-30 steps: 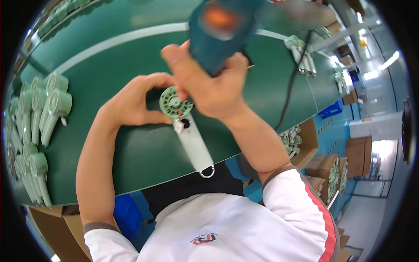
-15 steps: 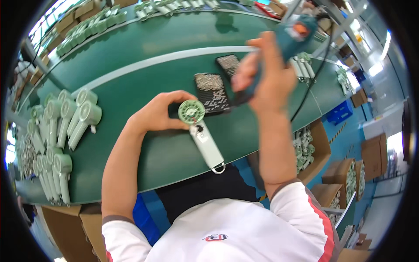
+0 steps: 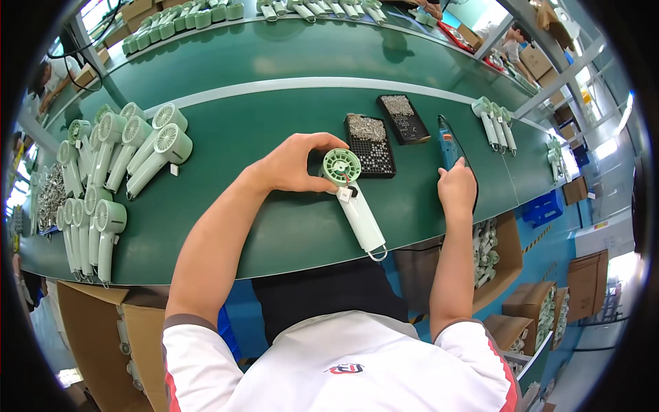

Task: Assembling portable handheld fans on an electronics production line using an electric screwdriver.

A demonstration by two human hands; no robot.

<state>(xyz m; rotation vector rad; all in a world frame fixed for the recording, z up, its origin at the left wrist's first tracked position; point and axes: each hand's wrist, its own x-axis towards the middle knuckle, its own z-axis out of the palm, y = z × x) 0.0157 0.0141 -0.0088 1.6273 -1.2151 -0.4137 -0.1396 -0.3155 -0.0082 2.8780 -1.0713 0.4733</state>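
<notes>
A light-green and white handheld fan lies on the green table, its round fan head turned up and its handle pointing toward me. My left hand grips the fan head between thumb and fingers. Wires and a small white tag show where head and handle meet. Off to the right, my right hand is closed around the rear end of a blue electric screwdriver, whose tip points away from me, low at the table. Two black screw trays holding small metal screws sit just beyond the fan.
Several handheld fans are grouped on the left, near a heap of small metal parts. More fans lie at the right. A cardboard box of fans stands below the table's right edge. A cable trails beside my right hand.
My right hand has brought the screwdriver down from a raised position to table level on the right. The left hand still holds the fan. The whole view has shifted.
</notes>
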